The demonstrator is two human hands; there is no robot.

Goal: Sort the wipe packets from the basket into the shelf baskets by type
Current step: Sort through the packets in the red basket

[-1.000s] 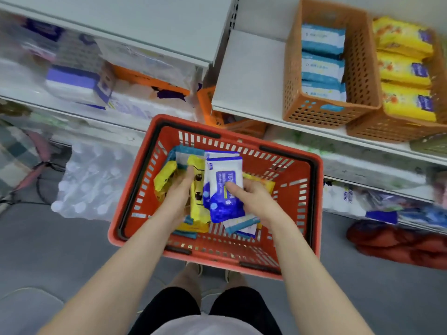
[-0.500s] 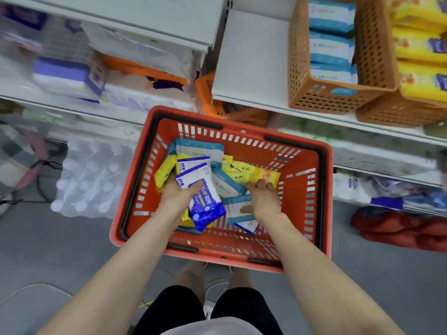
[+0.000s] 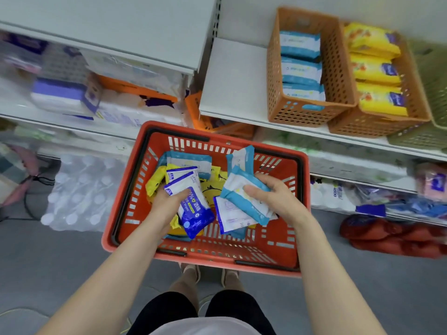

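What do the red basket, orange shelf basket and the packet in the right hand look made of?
Red basket: rigid moulded plastic, slotted walls. Orange shelf basket: rigid plastic, punched with holes. Teal-and-white packet in the right hand: soft printed film, probably plastic; it creases and bends.

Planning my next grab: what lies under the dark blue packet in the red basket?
A yellow packet peeks from under the blue packet; the rest beneath is covered.

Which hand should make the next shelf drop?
Right. The right hand grips light-blue packets, and the orange shelf basket with matching ones sits on its side. The left hand holds dark-blue packets; no matching basket shows.
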